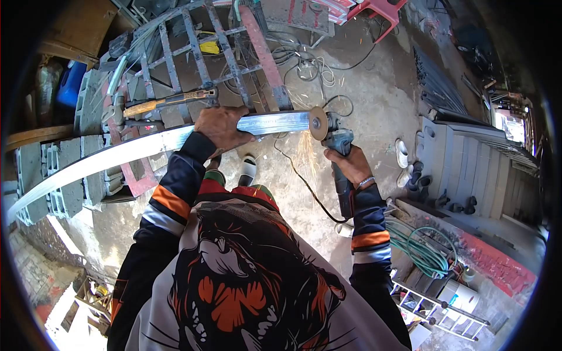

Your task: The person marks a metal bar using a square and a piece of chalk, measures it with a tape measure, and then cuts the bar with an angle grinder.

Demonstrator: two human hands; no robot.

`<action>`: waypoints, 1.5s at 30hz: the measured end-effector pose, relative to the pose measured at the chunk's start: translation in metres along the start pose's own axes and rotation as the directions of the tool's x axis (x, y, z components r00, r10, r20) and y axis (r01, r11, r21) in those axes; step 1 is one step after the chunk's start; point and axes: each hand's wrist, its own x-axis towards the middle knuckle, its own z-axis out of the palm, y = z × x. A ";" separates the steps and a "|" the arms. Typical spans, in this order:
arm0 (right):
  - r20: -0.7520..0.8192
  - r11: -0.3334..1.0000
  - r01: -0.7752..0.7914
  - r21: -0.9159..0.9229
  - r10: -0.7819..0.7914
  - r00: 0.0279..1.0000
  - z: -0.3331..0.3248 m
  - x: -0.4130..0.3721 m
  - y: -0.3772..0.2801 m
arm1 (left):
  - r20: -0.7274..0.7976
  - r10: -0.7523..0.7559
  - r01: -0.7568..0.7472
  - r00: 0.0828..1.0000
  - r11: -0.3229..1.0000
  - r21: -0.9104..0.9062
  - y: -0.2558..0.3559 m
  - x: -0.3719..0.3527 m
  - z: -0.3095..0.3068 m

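Note:
My left hand [221, 127] is wrapped over a long shiny metal bar [275, 122], which runs from the far left across a rack and ends near the middle. In my right hand [352, 165] is an angle grinder [339, 142], gripped round its body. Its brown cutting disc [318, 123] meets the bar's right end, and sparks [305, 157] spray downward below the contact. A hammer with a wooden handle [170, 102] lies on the rack just beyond my left hand. The grinder's black cord [304, 186] loops down to the left.
A rusty metal rack [225, 50] stands under the bar, beside grey concrete blocks [63, 175] at left. Cables [313, 67] lie tangled on the floor ahead. To the right are a green hose [424, 248], a ladder [439, 310], shoes [401, 153] and a red plastic chair [383, 11].

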 end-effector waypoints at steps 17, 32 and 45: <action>-0.009 0.971 0.217 0.098 -0.218 0.976 -0.002 0.001 -0.011 | -0.058 0.015 -0.013 0.998 1.000 0.028 0.001 -0.004 0.007; -0.083 0.965 -0.045 0.259 0.068 0.994 -0.016 -0.028 -0.042 | -0.181 0.022 -0.007 0.983 0.996 0.084 0.008 -0.007 0.003; -0.009 0.961 -0.092 0.260 0.098 0.995 -0.015 -0.037 -0.022 | -0.330 0.006 0.066 0.944 0.976 0.207 0.012 -0.012 0.027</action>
